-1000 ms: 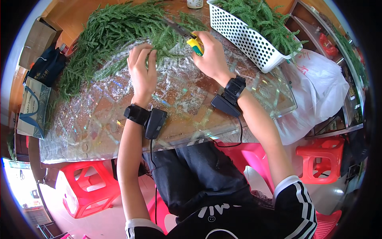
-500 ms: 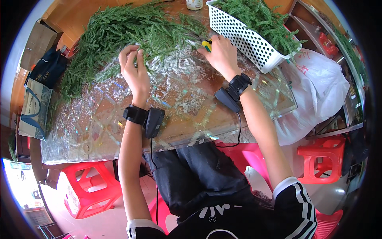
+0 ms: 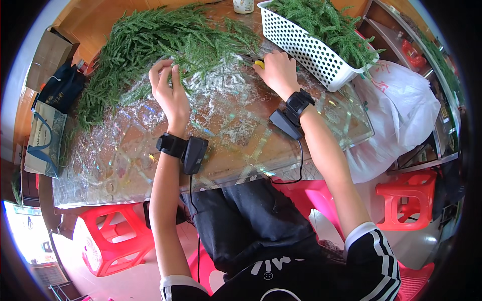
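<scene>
My left hand [image 3: 169, 93] pinches a green artificial pine sprig [image 3: 197, 61] between thumb and fingers at the near edge of a large heap of pine sprigs [image 3: 145, 42]. To the right, my right hand [image 3: 279, 72] is closed around yellow-and-green-handled pliers [image 3: 259, 64]. Their dark metal jaws point left toward the sprigs; most of the handles are hidden inside my fist. White flakes [image 3: 221, 88] are scattered over the table beneath and between both hands.
A white perforated basket [image 3: 300, 46] full of pine sprigs stands right of my right hand, with a white plastic bag [image 3: 396, 115] beyond. A patterned cup [image 3: 243, 6] sits at the back. Bags [image 3: 46, 135] line the left edge. Red stools [image 3: 113, 236] stand below the table [image 3: 236, 160].
My right hand has tilted over and come slightly nearer to me, so less of the pliers' handles shows. My left hand stays nearly still with the sprig.
</scene>
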Motion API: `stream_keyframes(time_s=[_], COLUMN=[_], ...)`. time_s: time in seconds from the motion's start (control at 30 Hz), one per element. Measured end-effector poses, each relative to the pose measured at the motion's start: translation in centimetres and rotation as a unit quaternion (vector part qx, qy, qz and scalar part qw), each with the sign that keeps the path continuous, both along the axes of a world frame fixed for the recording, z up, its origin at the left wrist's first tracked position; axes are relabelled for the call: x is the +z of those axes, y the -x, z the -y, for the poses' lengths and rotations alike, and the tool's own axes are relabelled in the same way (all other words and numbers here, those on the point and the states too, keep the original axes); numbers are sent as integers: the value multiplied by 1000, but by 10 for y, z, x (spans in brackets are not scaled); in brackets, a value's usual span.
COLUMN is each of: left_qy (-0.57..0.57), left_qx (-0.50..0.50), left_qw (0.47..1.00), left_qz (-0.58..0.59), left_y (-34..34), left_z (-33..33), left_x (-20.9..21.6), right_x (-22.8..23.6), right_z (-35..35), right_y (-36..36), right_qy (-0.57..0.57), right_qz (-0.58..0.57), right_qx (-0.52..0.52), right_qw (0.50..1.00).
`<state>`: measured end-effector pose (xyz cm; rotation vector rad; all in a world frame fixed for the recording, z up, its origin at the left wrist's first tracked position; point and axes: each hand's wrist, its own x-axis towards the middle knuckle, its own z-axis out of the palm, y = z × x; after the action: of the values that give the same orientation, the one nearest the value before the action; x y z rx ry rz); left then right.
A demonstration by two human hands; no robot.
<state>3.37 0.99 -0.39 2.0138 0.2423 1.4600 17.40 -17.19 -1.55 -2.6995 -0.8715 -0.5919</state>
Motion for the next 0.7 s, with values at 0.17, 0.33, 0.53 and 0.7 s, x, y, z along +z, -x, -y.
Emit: stream_keyframes(time_s=[0.17, 0.33, 0.53, 0.7], left_qy=[-16, 5, 15, -16], left_qx=[17, 0, -9, 10], left_qw=[1000, 1000, 1000, 1000], left_qz=[-7, 5, -1, -5], left_y=[1, -1, -1, 0], left_z=[-2, -3, -1, -4], left_x=[-2, -3, -1, -3], right_x=[5, 7, 9, 9], right_z=[2, 3, 6, 7], right_y=[0, 2, -3, -3], right_qy=[-19, -21, -25, -2], right_qz=[82, 52, 47, 26], right_qx=[27, 27, -19, -23], right_qw=[996, 998, 998, 999])
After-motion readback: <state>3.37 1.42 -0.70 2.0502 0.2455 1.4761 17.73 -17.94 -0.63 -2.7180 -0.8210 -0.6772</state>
